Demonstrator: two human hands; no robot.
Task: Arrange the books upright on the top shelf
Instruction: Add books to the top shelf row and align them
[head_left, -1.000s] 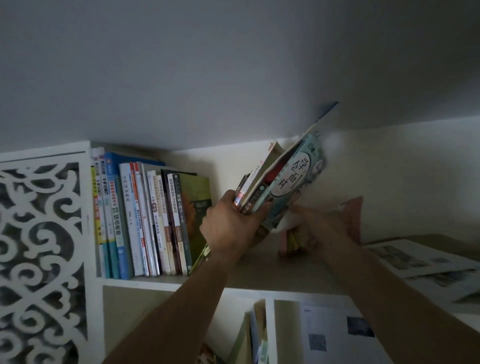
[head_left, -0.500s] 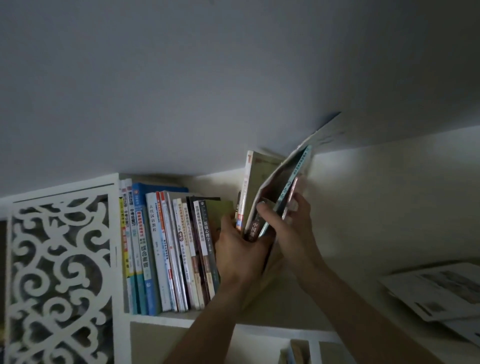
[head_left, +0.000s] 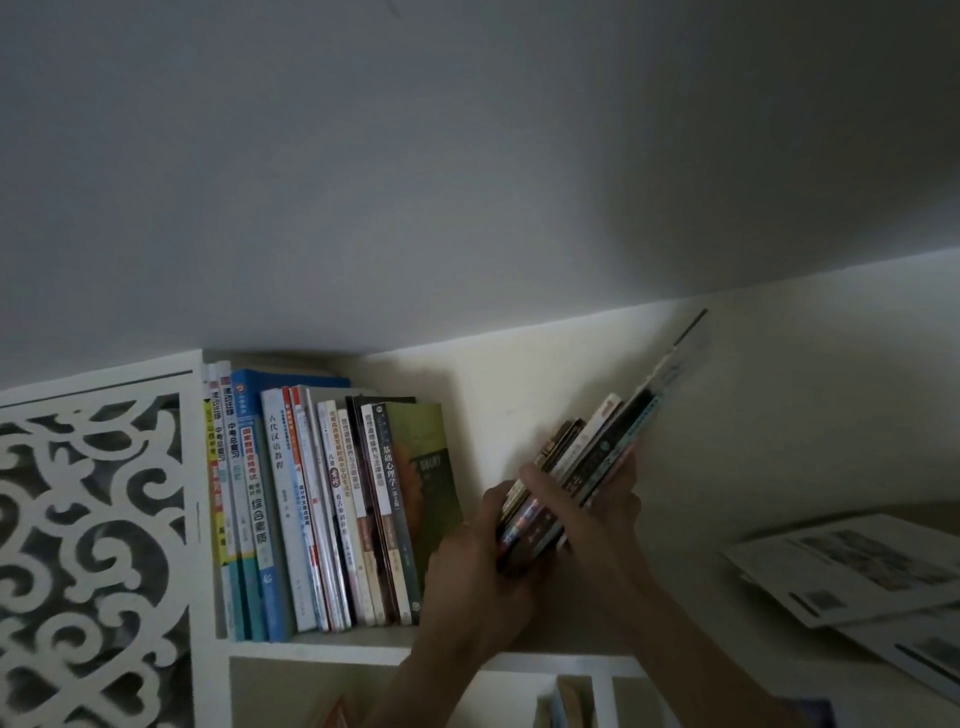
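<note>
Both hands hold a bundle of books (head_left: 587, 478) above the top shelf (head_left: 322, 642), to the right of the row already standing there. The bundle leans steeply to the right, its upper ends tipped toward the back wall (head_left: 779, 405), its lower ends down between the two hands. The left hand (head_left: 478, 566) has its grip curled round the lower left side of the bundle, thumb up along the spines. The right hand (head_left: 597, 519) has its grip wrapped round the bundle from the right, fingers (head_left: 540, 480) laid over the front edges and pinching the books together. One thin, tall book (head_left: 680, 345) sticks out well above the others toward the corner where wall and ceiling (head_left: 467, 156) meet.

The standing row of books (head_left: 322, 509) sits upright at the left end of the shelf, against a white carved panel (head_left: 88, 545). A gap lies between the last green book (head_left: 431, 467) of that row and the held bundle. Loose printed sheets (head_left: 852, 566) lie flat at the right. Under the shelf, more books (head_left: 571, 699) show in a lower compartment.
</note>
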